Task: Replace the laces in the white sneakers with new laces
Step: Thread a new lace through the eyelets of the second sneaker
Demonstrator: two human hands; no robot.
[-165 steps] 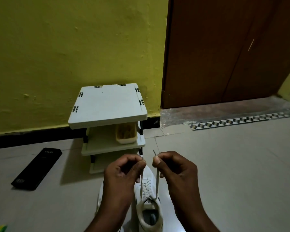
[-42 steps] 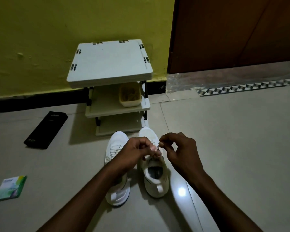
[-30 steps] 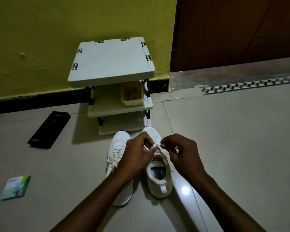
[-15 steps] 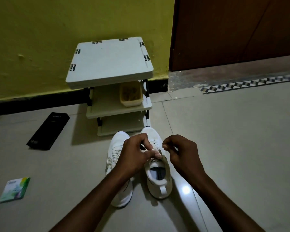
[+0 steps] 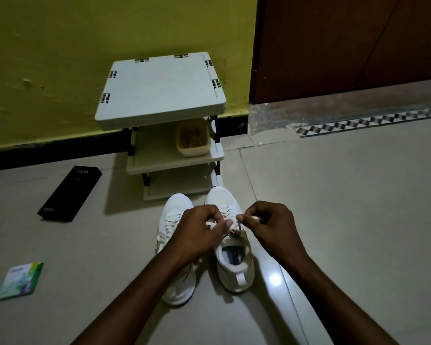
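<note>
— Sneakers point(image 5: 235, 266): where do they sit?
— Both are white and stand side by side on the pale tiled floor point(image 5: 346, 220). Their toes point at a small white shelf rack point(image 5: 159, 90) and their heels point back at the person.
— And the hands?
— Both are over the shoe on the right, at its laced part. The left hand point(image 5: 197, 235) reaches across the other shoe and hides its middle. Its fingers are curled, and thumb and forefinger pinch a strand of white lace point(image 5: 210, 224) just above the tongue.
— The right hand?
— The right hand point(image 5: 274, 227) is just beside the left one, toward the shoe's outer edge. It is curled too, pinching a short bit of lace that shows between its fingers. The fingertips of the two hands nearly meet.
— Is there a knot?
— I cannot tell, because the fingers cover that spot.
— What about the shoe on the left?
— It is laced; its crossings show beside the left wrist.
— Anything else around?
— A yellowish container point(image 5: 193, 138) sits on the rack's middle shelf. A black box point(image 5: 70, 192) lies on the floor well to the left. A green-and-white packet point(image 5: 21, 280) lies nearer, also on the left.
</note>
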